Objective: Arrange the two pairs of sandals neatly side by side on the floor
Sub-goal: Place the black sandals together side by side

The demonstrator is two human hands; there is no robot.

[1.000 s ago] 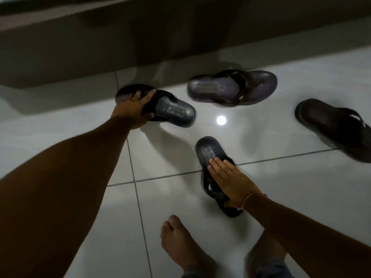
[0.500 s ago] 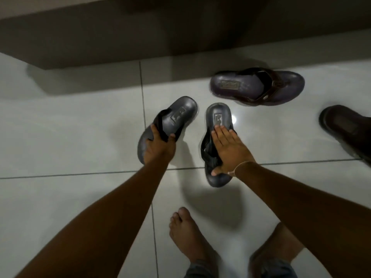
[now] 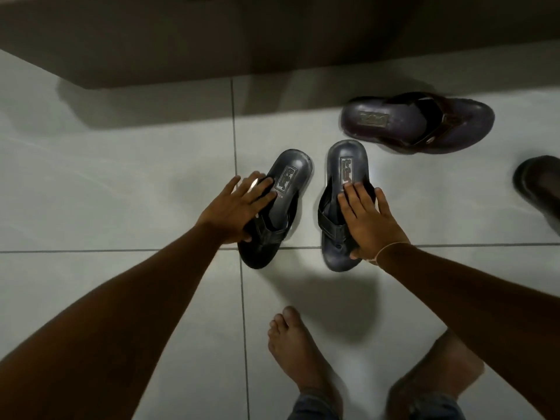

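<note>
pale glossy floor tiles [image 3: 121, 183] with dark grout lines, shadowed wall base [image 3: 181, 40] behind.

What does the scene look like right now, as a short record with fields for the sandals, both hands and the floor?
black pair: left black sandal and right black sandal lie close together, heels away from the person, left one angled
brown pair: brown sandal lies crosswise behind them; second brown sandal apart at the right edge, partly out of view
left hand: flat on left black sandal
right hand: flat on right black sandal
floor: pale glossy tiles
</note>
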